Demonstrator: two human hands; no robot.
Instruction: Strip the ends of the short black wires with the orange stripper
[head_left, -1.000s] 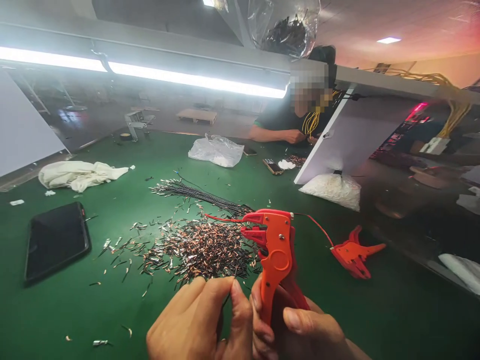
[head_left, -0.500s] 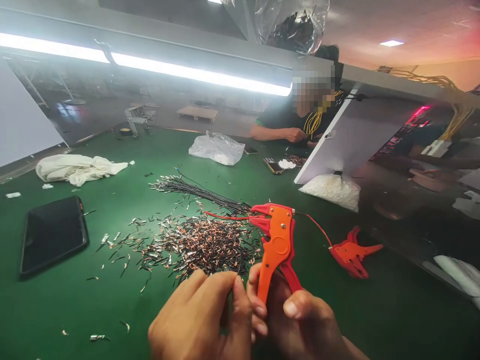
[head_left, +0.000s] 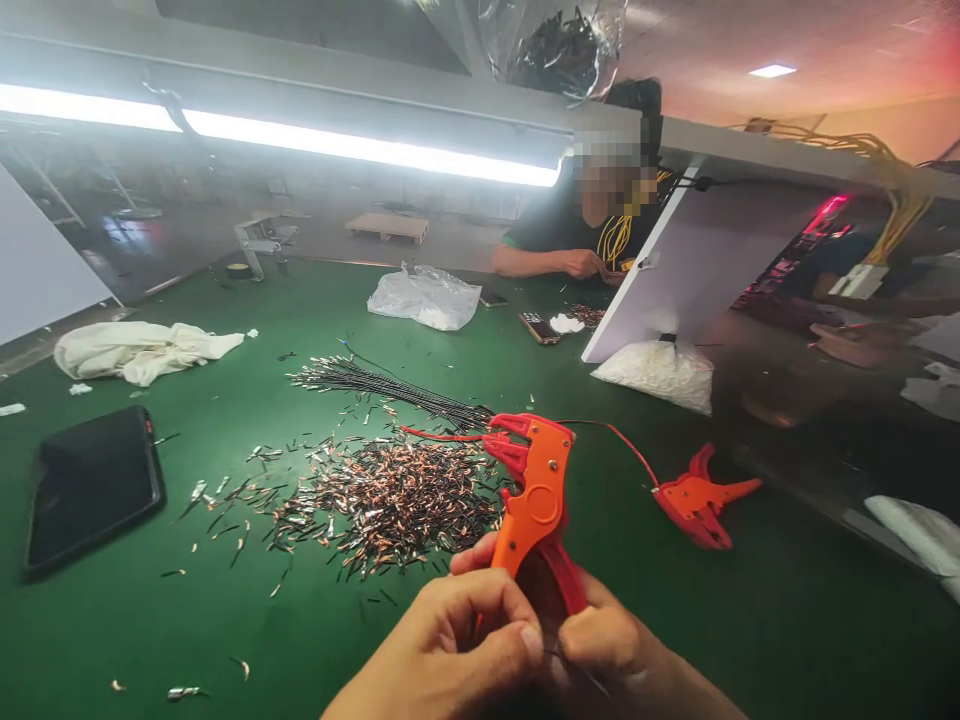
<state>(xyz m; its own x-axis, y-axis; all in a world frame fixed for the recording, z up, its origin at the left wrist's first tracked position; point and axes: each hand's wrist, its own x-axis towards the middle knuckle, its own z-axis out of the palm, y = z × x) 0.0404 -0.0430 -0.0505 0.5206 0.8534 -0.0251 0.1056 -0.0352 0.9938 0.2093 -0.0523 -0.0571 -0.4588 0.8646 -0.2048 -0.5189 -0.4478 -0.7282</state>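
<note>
My right hand [head_left: 611, 650] grips the handles of an orange wire stripper [head_left: 536, 490], its jaws pointing up and away over the green table [head_left: 225, 600]. Right beside it, my left hand [head_left: 450, 650] is closed in a pinch, thumb against fingers, touching the right hand; a thin dark wire seems to run between them, too small to be sure. Just beyond the hands lies a heap of cut black and copper wire bits [head_left: 382, 495]. A bundle of long black wires [head_left: 390, 385] lies behind the heap, with a red wire [head_left: 439, 435] near the stripper's jaws.
A second orange stripper [head_left: 697, 495] lies at right. A black phone [head_left: 90, 485] and white cloth [head_left: 139, 350] are at left. Plastic bags [head_left: 424, 298] [head_left: 652, 370] lie further back. A person [head_left: 577, 235] works across the table beside a white panel [head_left: 720, 260].
Both hands have dropped lower in view and drawn together into a pinch. The stripper has tilted to the right and sits lower. The view has shifted slightly.
</note>
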